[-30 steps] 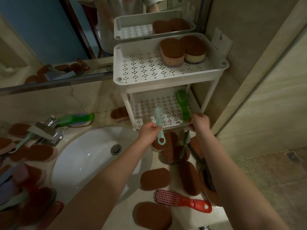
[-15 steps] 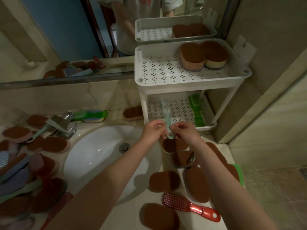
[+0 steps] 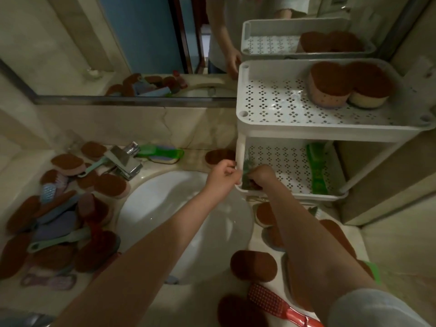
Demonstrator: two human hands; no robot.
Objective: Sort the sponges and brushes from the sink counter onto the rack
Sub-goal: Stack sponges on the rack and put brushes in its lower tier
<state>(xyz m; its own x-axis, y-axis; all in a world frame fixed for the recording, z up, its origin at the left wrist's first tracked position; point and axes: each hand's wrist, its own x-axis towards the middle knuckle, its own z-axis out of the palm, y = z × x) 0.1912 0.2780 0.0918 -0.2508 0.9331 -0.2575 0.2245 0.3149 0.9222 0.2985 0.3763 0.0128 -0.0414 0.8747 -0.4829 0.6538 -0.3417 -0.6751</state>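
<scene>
The white two-tier rack [image 3: 306, 132] stands on the counter right of the sink. Two brown-topped sponges [image 3: 329, 84] sit on its upper shelf, and a green brush [image 3: 317, 171] lies on the lower shelf. My right hand [image 3: 262, 175] is inside the lower shelf's front-left corner, closed on a teal brush [image 3: 246, 172] that is blurred and partly hidden. My left hand [image 3: 223, 173] is curled just outside the rack's corner post, fingertips close to the brush; contact is unclear. A brown sponge [image 3: 253, 265] and a red brush [image 3: 278, 305] lie on the counter under my arms.
A white sink basin [image 3: 188, 223] is in the middle, with a chrome faucet [image 3: 125, 159] behind it. A pile of sponges and brushes [image 3: 59, 227] covers the left counter. Another green brush [image 3: 160, 153] lies by the faucet. A mirror runs behind, and a wall is on the right.
The teal brush went from my left hand alone, to both hands, and now down into the lower shelf's front-left corner with my right hand on it. The view shifted left.
</scene>
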